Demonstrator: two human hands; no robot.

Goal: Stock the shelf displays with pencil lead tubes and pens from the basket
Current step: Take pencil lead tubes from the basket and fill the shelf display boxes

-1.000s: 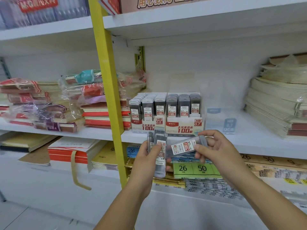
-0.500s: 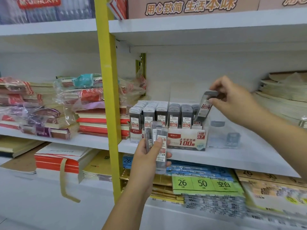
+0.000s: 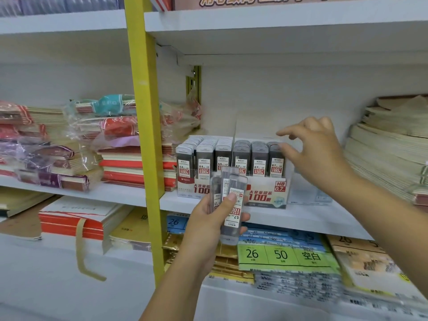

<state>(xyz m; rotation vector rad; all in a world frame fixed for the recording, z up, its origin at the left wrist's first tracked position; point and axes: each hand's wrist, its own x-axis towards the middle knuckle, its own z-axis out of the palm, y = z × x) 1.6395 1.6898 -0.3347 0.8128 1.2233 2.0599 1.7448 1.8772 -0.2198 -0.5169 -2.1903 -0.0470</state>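
Currently the left hand (image 3: 208, 230) is gripping a small bunch of lead tubes (image 3: 232, 205), holding them upright in front of the shelf (image 3: 301, 220). The right hand (image 3: 317, 156) is hovering with loose, empty fingers over the right end of the display box (image 3: 266, 193), its thumb at the box's rightmost row.

Open room lies above the tube rows (image 3: 231, 147), under the upper shelf (image 3: 278, 31). The yellow post (image 3: 143, 135) closes the left side; paper stacks (image 3: 389, 154) wall off the far right.
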